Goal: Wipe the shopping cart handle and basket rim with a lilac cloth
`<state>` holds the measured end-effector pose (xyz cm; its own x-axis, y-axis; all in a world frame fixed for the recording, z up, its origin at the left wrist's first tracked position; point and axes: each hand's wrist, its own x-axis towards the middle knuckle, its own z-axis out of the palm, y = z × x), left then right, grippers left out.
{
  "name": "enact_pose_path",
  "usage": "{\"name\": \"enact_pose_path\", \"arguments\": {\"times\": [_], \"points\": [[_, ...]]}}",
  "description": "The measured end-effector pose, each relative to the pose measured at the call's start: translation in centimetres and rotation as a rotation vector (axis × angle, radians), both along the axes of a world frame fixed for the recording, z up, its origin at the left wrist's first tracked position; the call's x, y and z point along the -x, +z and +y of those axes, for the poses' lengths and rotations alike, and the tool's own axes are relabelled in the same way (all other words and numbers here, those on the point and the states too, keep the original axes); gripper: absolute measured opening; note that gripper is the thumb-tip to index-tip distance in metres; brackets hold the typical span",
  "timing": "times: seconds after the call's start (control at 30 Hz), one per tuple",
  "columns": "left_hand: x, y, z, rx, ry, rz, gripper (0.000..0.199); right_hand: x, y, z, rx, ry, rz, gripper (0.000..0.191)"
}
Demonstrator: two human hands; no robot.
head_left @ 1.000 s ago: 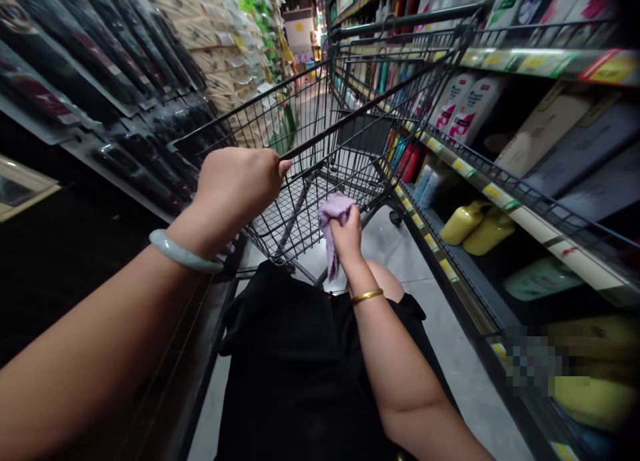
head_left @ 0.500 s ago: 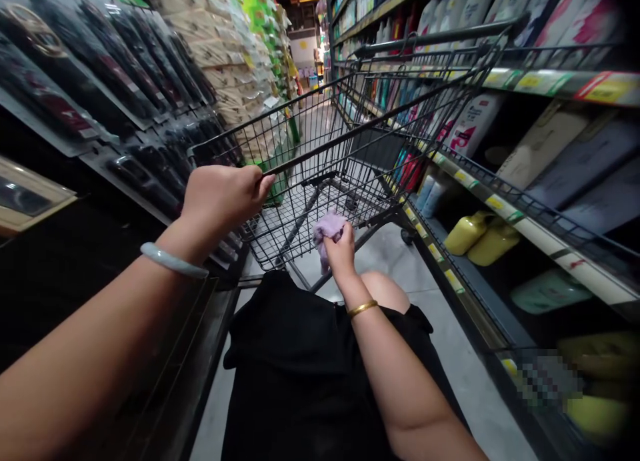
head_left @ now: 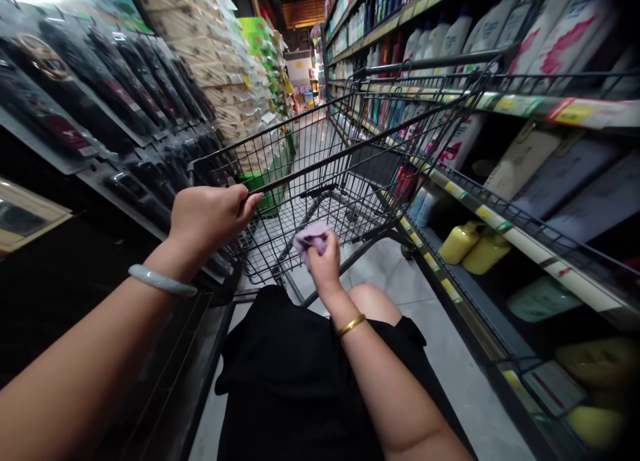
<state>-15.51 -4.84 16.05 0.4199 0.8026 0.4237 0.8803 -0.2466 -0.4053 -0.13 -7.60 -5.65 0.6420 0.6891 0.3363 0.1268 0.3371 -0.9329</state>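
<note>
A dark wire shopping cart (head_left: 345, 147) stands in front of me, turned at an angle across the aisle. My left hand (head_left: 207, 217) is closed around the top rim of its near side, at the left; a pale bangle is on that wrist. In my right hand (head_left: 325, 261), a crumpled light-purple cloth (head_left: 310, 236) is pinched between the fingers and bunches out over them. The cloth is close to the cart's lower wire side; whether it touches the wires I cannot tell. A gold bangle circles my right wrist.
Shelves with shampoo bottles (head_left: 453, 37) and yellow bottles (head_left: 460, 242) line the right. On the left hang packaged dark items (head_left: 100, 67), with stacked tan packs (head_left: 210, 54) beyond. My knees in black clothing (head_left: 285, 354) are below the cart, above a grey tiled floor (head_left: 450, 354).
My right hand has moved left with the cloth. My left hand still grips the rim and appears slightly lower and further left, as the camera view has shifted.
</note>
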Motion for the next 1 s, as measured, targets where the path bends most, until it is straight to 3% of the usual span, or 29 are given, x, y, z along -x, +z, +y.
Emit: {"name": "enact_pose_path", "arguments": {"times": [0.13, 0.27, 0.33, 0.4, 0.5, 0.53, 0.6, 0.73, 0.8, 0.9, 1.0], "points": [[0.0, 0.0, -0.1, 0.009, -0.005, -0.003, 0.075, 0.7, 2.9, -0.3, -0.157, 0.119, -0.169, 0.029], [-0.2, 0.3, -0.4, 0.029, -0.009, -0.013, 0.071, -2.4, 5.8, 1.4, -0.057, -0.085, 0.136, 0.032], [-0.7, 0.6, -0.7, 0.054, -0.01, -0.024, 0.069, -3.3, 7.6, 1.9, -0.058, -0.19, 0.155, 0.031], [-1.7, 1.1, -0.9, 0.075, -0.031, -0.047, 0.067, -3.1, 9.6, 1.7, -0.15, -0.171, -0.046, 0.03], [-4.2, 2.4, -0.7, 0.066, -0.095, -0.136, 0.065, -2.4, 12.7, 1.5, -0.335, 0.015, -0.497, 0.03], [-5.2, 2.8, -0.5, 0.07, -0.11, -0.176, 0.065, -2.6, 13.5, 1.6, -0.364, 0.043, -0.578, 0.031], [-7.2, 3.4, 0.1, 0.109, -0.117, -0.25, 0.067, -3.9, 14.7, 2.3, -0.369, -0.012, -0.545, 0.031], [-10.0, 2.6, 1.5, 0.207, -0.066, -0.253, 0.081, -6.7, 14.7, 3.7, -0.314, -0.252, -0.226, 0.033], [-10.5, 1.4, 2.0, 0.111, -0.045, -0.206, 0.087, -6.6, 13.9, 3.8, -0.332, -0.238, -0.263, 0.034], [-10.3, 0.0, 2.6, -0.055, -0.024, -0.16, 0.091, -6.3, 12.7, 4.0, -0.385, -0.106, -0.368, 0.034], [-9.7, 0.0, 3.2, -0.084, 0.009, -0.143, 0.091, -8.5, 11.8, 4.9, -0.346, -0.183, -0.162, 0.033]]}}
